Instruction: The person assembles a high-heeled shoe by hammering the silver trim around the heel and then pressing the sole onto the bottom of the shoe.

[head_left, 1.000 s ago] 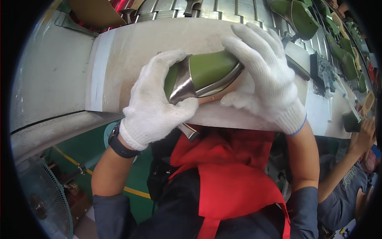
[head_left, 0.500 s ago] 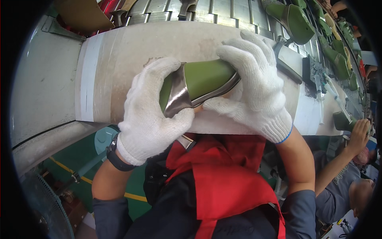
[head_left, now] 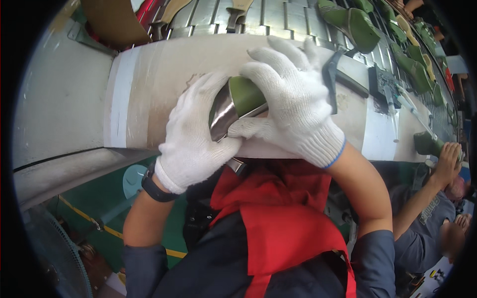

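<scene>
L hand (head_left: 196, 131): gloved, closed on shoe; fingers far side, thumb near side.
R hand (head_left: 290, 94): gloved, thumb + forefinger closed abt. front part, thumb tip at strap edge; other fingers spread. Pressure: can't tell.
Shoe (head_left: 247, 96): green form w/ metallic strap (head_left: 223, 115); betw. both hands, over near side of bench (head_left: 169, 74). Bench contact: hidden.
Long axis: approx. L–R; front end to R, under R hand. Metallic heel (head_left: 237, 165) shows below L thumb, twd. wearer.
Nearer hand: neither, both touching; L at strap/rear, R at front.
R of bench: syringe (head_left: 390, 111), well apart from shoe.
Far side: slatted conveyor (head_left: 278, 22), beyond bench.
</scene>
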Tool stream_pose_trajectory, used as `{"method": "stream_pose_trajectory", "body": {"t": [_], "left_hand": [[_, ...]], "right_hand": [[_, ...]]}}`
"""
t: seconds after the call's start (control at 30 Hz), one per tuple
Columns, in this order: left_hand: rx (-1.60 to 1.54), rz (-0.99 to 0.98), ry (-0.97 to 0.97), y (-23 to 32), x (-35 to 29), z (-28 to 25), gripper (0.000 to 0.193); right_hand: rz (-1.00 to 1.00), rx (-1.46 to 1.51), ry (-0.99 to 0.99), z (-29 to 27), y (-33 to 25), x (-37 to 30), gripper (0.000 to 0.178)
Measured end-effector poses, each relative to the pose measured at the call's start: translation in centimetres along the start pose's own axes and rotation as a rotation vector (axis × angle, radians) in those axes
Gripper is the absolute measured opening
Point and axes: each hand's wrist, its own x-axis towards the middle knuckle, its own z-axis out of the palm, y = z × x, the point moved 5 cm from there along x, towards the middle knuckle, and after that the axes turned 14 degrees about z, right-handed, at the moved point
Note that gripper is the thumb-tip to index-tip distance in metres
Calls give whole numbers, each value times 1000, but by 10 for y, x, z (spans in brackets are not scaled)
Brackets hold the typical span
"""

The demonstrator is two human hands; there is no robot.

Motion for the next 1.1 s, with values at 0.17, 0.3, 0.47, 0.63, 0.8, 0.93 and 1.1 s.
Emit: {"method": "stream_pose_trajectory", "body": {"t": [0.17, 0.3, 0.47, 0.63, 0.8, 0.93, 1.1], "left_hand": [[80, -60, -14, 25, -26, 10, 94], [187, 5, -111, 31, -1, 11, 98], [97, 138, -185, 27, 53, 25, 105], [-33, 41, -248, 22, 64, 33, 110], [-16, 96, -253, 22, 68, 33, 110], [10, 147, -284, 23, 72, 32, 111], [-31, 140, -278, 21, 79, 30, 107]], "right_hand": [[345, 341, 275, -29, 84, -30, 43], [370, -119, 167, -48, 147, -62, 39], [365, -184, 23, -48, 122, -50, 47], [557, 507, -130, -50, 89, -61, 31], [950, 1179, -18, -29, 55, -81, 42], [1034, 1372, 34, -6, 54, -86, 48], [1008, 1433, -136, -7, 59, -79, 30]]}}
